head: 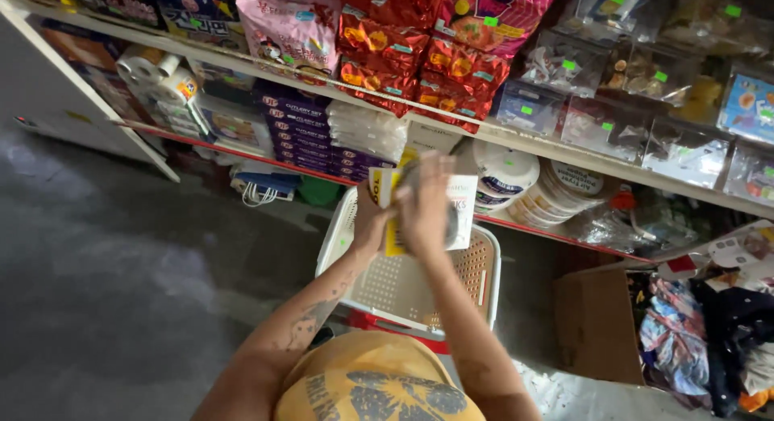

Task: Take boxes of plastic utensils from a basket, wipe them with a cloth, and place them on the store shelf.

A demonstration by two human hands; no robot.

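Note:
Both my hands hold flat white-and-yellow packets (463,203) up in front of the lower shelf. My left hand (370,223) grips them from the left side, its fingers curled round the yellow edge. My right hand (425,202) lies flat over the front of the packets, covering most of them. Directly beneath the hands stands a white perforated plastic basket (395,288), whose inside looks bare where it shows.
Shelves (516,139) hold red snack bags (387,46), purple boxes (302,131), stacked paper plates (504,175) and clear packets. Paper rolls (153,70) sit at the far left. A cardboard box (601,324) with clothes stands right. Grey concrete floor (105,260) lies to the left.

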